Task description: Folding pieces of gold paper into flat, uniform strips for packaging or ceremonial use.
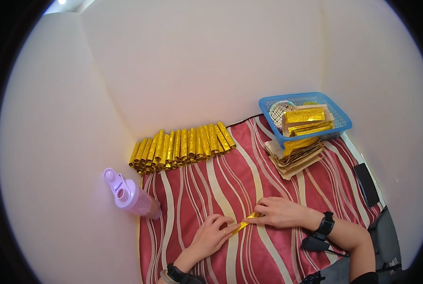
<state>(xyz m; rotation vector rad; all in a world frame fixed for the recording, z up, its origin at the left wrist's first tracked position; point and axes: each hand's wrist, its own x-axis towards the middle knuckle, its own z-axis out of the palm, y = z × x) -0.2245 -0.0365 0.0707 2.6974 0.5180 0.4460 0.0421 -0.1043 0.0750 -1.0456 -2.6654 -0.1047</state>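
Note:
A narrow gold foil paper roll [243,224] lies slantwise on the striped cloth in front of me. My left hand [212,236] has its fingers pressed on the lower left end, with a ring on one finger. At the upper right end, my right hand [278,212] pinches the roll between bent fingers and thumb. Parts of the roll are hidden under both hands. Many finished-looking gold paper tubes [192,144] are piled in a row along the wall at the far left. A stack of brown-backed gold paper sheets [294,163] sits at the far right.
A blue plastic basket [341,118] holds gold sheets and a round woven item [281,112]. A lilac shaker bottle [138,201] stands at the left wall. A black phone-like slab [366,185] rests at the right edge. Red striped cloth [197,199] covers the table; walls enclose it.

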